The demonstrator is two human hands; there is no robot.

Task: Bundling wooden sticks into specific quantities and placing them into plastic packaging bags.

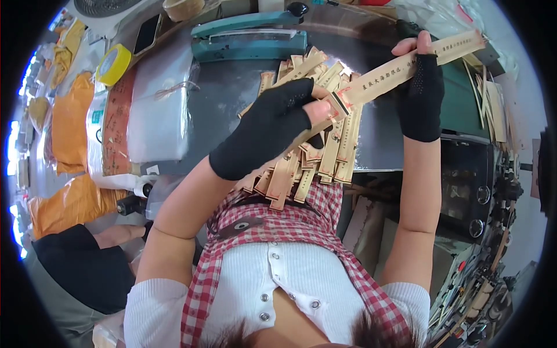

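Note:
My left hand (270,130), in a black fingerless glove, is closed with the thumb pressed on the end of a pale wooden strip with red-edged ends. From there a long printed wooden strip (383,78) slants up to the right. My right hand (420,87), gloved the same way, pinches its far part between thumb and fingers. Whether the left hand grips this same strip or a second one under it, I cannot tell. Beneath my hands lies a loose heap of similar wooden strips (342,145), some jutting over the table's near edge.
A teal bag sealer (249,43) stands at the back of the dark table (223,87). Clear plastic bags (159,116), a yellow tape roll (114,65) and a phone (148,33) lie to the left. A black appliance (464,180) with knobs is at right. Another person's leg (81,272) shows lower left.

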